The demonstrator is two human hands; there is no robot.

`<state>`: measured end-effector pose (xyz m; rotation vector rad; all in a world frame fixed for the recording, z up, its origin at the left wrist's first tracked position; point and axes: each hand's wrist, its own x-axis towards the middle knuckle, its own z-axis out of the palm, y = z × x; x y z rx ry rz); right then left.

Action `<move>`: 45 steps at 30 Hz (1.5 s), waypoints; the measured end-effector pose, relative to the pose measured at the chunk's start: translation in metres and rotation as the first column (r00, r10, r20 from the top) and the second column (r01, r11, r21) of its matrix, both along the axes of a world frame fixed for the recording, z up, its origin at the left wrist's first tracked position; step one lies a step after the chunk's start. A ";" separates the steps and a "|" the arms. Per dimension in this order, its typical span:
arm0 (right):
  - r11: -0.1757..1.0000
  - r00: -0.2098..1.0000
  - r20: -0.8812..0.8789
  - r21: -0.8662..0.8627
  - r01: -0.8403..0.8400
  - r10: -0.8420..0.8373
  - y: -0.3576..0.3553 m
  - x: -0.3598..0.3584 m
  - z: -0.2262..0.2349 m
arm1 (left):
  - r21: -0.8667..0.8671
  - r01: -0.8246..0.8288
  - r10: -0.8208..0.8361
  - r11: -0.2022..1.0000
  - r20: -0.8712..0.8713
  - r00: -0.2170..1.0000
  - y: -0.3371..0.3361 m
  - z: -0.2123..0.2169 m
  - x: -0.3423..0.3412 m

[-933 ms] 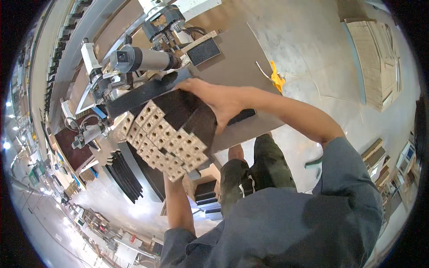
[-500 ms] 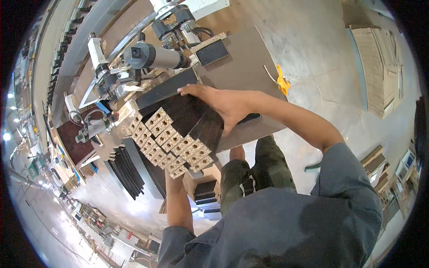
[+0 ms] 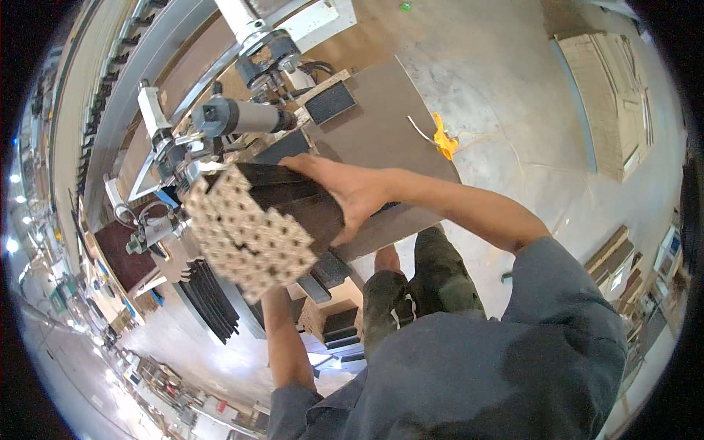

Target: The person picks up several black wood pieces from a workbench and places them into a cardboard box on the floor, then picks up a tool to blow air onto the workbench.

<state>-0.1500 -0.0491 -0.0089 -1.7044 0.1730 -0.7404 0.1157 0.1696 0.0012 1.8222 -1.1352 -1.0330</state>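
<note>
A bundle of dark-faced chipboard strips point(image 3: 253, 231) hangs between my hands, its pale end faces turned to the left and dotted with drilled holes. My right hand point(image 3: 348, 189) grips its far and right side, with fingers on top and the thumb down the near side. My left hand point(image 3: 277, 302) reaches under the bundle and bears it from below; its fingers are hidden, and only the wrist and forearm show. Loose dark strips point(image 3: 323, 277) lie beside the bundle's near edge. Behind it, another dark strip point(image 3: 282, 147) lies by the machine.
A machine with a grey cylinder point(image 3: 238, 117) and metal clamps stands at the far left. On the brown table point(image 3: 396, 110) sit a dark block point(image 3: 330, 101) and a yellow air gun point(image 3: 444, 138) near its right edge. Below are stacked black strips point(image 3: 209, 293) and a cardboard box point(image 3: 315, 319).
Both hands have carried the bundle left and turned it, so more of its drilled ends show. Loose strips near its close edge have come into view.
</note>
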 end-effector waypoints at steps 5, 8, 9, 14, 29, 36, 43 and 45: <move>0.854 0.997 0.051 0.520 0.024 -0.058 0.059 0.014 0.028 | -0.001 0.035 -0.035 0.999 -0.159 0.987 -0.032 0.094 0.008; 0.608 0.940 0.298 0.782 -0.139 -0.168 0.096 0.029 0.054 | 0.137 0.058 -0.027 0.989 -0.214 0.976 -0.086 0.162 -0.027; 0.513 0.927 0.300 0.845 -0.149 -0.225 0.113 0.034 0.052 | 0.243 0.190 -0.159 0.951 -0.142 0.977 -0.102 0.181 -0.026; -0.148 0.831 0.295 0.903 -0.404 -0.472 0.178 0.053 0.072 | 0.673 0.379 -0.328 0.635 -0.209 0.921 -0.167 0.196 -0.064; -0.490 0.622 0.348 0.397 -0.776 -0.702 0.158 0.044 0.064 | 0.988 0.096 -0.610 -0.124 -0.152 0.777 -0.278 0.120 -0.143; -0.502 0.619 0.345 0.373 -0.780 -0.706 0.152 0.027 0.068 | 0.995 0.062 -0.746 -0.077 -0.099 0.659 -0.291 0.102 -0.136; -0.379 0.481 0.359 0.319 -0.869 -0.800 0.159 0.026 0.067 | 0.977 0.104 -0.752 -0.185 -0.209 0.625 -0.285 0.093 -0.154; -0.396 0.476 0.384 0.271 -0.877 -0.791 0.166 0.033 0.056 | 0.985 0.073 -0.732 -0.156 -0.165 0.661 -0.274 0.100 -0.176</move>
